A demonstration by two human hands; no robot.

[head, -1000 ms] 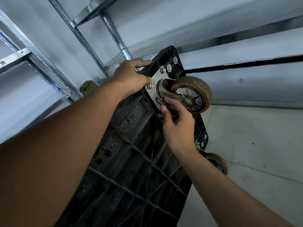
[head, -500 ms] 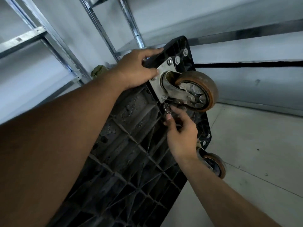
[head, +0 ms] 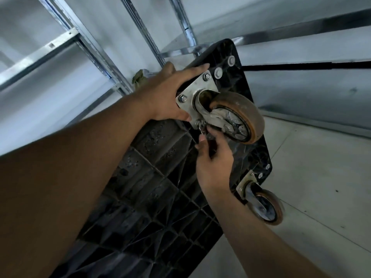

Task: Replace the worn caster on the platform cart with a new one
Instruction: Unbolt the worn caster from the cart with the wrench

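Observation:
The black platform cart (head: 152, 177) stands tipped up with its ribbed underside facing me. A worn caster (head: 241, 117) with an orange-brown wheel is bolted near the cart's top corner by a steel mounting plate (head: 198, 91). My left hand (head: 170, 93) wraps the cart's top edge, thumb beside the plate. Just below the plate, my right hand (head: 214, 167) pinches a small metal tool (head: 202, 130) whose tip sits at the plate's lower corner bolt. What kind of tool it is, I cannot tell.
A second caster (head: 265, 205) sits at the cart's lower right corner, close to the pale floor (head: 321, 177). Metal shelving uprights (head: 90, 47) stand behind the cart on the left. A small olive object (head: 138, 78) lies by the shelving foot.
My right hand has slid from the caster's fork down to the plate's lower corner bolt. My left hand has kept its hold on the cart's top edge.

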